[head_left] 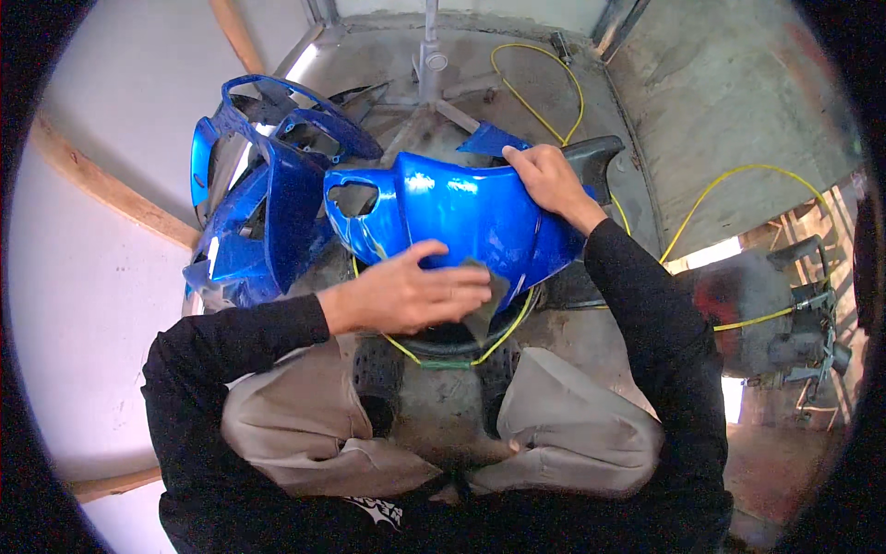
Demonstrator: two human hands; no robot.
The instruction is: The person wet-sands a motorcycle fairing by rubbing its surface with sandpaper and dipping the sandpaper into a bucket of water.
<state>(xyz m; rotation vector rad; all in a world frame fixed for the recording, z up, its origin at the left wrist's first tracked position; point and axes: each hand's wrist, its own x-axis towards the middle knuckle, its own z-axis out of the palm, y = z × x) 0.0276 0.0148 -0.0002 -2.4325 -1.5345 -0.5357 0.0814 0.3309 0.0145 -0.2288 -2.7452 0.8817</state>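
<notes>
Glossy blue panel [452, 217], curved, with one opening at its left end: lies mid-scene, in front of the person's knees, above a black rounded rim [441, 349].
Left hand [397, 297]: on the panel's near side, fingers together over a dark grey pad [481, 326], thumb apart (fingertips blurred; whether the pad is pinched, cannot tell).
Right hand [552, 185]: clasps the panel's far right edge, thumb along the top, other fingers partly hidden.
Blue body parts [284, 217], with several openings: left of the panel.
Small blue piece [489, 138]: just beyond the panel's far edge.
Black curved part [600, 159]: right of the right hand.
Metal stand [430, 81]: far centre.
Yellow hose [580, 102]: looped, far right of centre.
Dark tank-like machine [743, 305]: right.
</notes>
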